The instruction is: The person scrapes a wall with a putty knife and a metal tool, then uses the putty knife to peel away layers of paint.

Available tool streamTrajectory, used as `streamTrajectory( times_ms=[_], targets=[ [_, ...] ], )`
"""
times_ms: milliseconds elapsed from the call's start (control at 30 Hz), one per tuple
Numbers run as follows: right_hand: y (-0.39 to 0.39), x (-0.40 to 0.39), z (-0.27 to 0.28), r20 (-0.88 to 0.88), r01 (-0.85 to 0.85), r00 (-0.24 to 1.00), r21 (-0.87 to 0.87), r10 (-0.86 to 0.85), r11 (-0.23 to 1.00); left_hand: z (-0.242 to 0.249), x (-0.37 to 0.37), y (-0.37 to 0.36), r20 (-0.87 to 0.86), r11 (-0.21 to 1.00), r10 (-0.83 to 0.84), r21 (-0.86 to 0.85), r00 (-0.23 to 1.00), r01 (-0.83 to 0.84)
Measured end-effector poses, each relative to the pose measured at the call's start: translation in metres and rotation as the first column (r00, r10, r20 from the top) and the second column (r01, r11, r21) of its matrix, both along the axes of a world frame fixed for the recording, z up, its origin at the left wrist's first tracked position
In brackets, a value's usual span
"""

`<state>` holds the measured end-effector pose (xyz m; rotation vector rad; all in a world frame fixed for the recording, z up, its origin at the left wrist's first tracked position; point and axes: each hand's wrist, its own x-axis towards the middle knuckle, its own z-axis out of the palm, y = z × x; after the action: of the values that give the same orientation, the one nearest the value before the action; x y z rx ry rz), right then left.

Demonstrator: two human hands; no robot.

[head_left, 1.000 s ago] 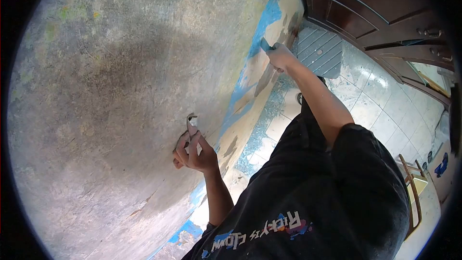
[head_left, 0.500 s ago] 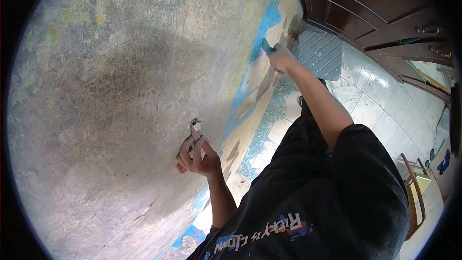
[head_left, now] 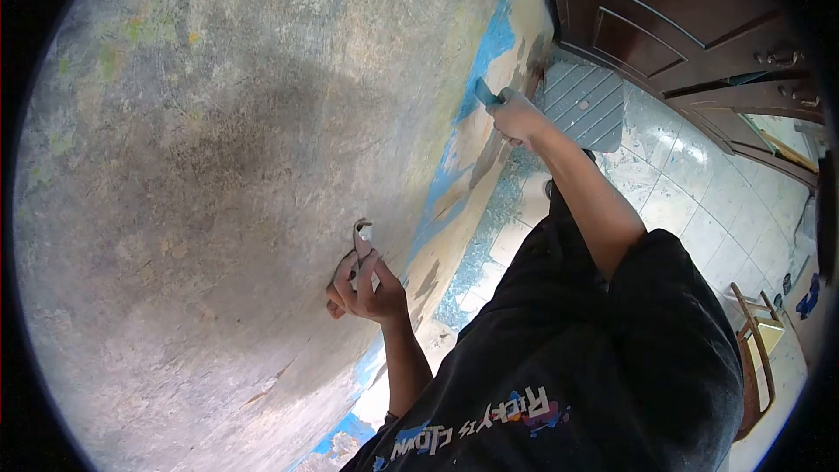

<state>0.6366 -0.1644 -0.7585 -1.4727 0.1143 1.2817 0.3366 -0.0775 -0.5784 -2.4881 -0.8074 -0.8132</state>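
My right hand [head_left: 517, 118] is closed around a scraper [head_left: 486, 92], whose teal blade lies at the strip of blue paint [head_left: 496, 35] on the wall [head_left: 288, 149]. Cream and grey patches show beside the blue strip. Lower down and to the left, my left hand [head_left: 371, 293] pinches a small greyish piece with a curled tip [head_left: 363, 232], held close in front of the bare grey wall. I cannot tell what kind of thing this piece is. The left fingers hide its lower end.
A grey ridged step or mat [head_left: 584, 105] lies on the floor in the corner. Blue-grey flakes [head_left: 476, 258] litter the pale floor tiles [head_left: 699, 201] along the wall. Dark panelled doors [head_left: 664, 9] stand at the far right, and a wooden chair [head_left: 762, 358] is at the lower right.
My right hand and the scraper have shifted slightly down along the blue strip, and the blade is angled differently. My left hand still pinches the curled piece in nearly the same spot.
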Motion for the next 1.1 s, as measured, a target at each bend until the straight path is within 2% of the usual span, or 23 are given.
streamTrajectory(
  times_ms=[67,167,267,367,500,567,667,800,900,967,1100],
  targets=[
    [0.008,0.003,-0.026,0.005,0.006,1.000,-0.053,-0.006,0.999,0.001,-0.001,-0.002,-0.003,1.000,0.004,0.000,1.000,-0.004],
    [0.014,0.007,-0.061,-0.054,-0.013,0.998,-0.027,0.011,1.000,0.002,0.002,-0.001,-0.002,1.000,0.003,0.008,1.000,-0.003],
    [-0.001,-0.010,-0.006,-0.052,0.008,0.999,0.054,-0.005,0.998,0.005,-0.001,-0.004,-0.007,1.000,0.012,-0.009,1.000,-0.012],
    [0.005,-0.008,-0.026,-0.019,-0.004,1.000,-0.009,0.004,1.000,0.004,0.002,-0.005,-0.006,1.000,0.024,-0.012,1.000,-0.024],
    [0.010,0.002,-0.038,0.006,0.038,0.999,-0.005,-0.038,0.999,-0.002,0.002,0.001,0.023,1.000,-0.002,-0.011,1.000,0.002],
    [0.003,-0.013,-0.002,0.019,0.046,0.999,0.043,-0.047,0.998,-0.001,-0.004,-0.001,0.011,1.000,0.015,-0.002,1.000,-0.015],
    [0.010,-0.007,-0.031,0.029,0.060,0.998,-0.024,-0.059,0.998,0.001,-0.001,-0.003,-0.005,0.999,0.030,0.015,1.000,-0.030],
    [0.003,0.001,-0.005,-0.052,0.044,0.998,0.025,-0.043,0.999,-0.002,0.004,0.003,0.001,1.000,-0.001,0.022,1.000,0.001],
    [0.002,0.003,-0.035,-0.087,0.015,0.996,0.083,-0.008,0.996,-0.003,-0.001,0.000,0.034,1.000,-0.001,-0.014,0.999,0.002],
    [0.005,0.004,-0.045,-0.040,0.025,0.999,0.024,-0.024,0.999,-0.003,0.001,0.000,0.043,1.000,0.002,-0.009,0.999,-0.001],
    [0.003,0.001,-0.002,0.077,0.038,0.996,0.030,-0.040,0.999,-0.002,0.005,0.001,0.000,0.999,0.012,0.030,1.000,-0.012]
  ],
)
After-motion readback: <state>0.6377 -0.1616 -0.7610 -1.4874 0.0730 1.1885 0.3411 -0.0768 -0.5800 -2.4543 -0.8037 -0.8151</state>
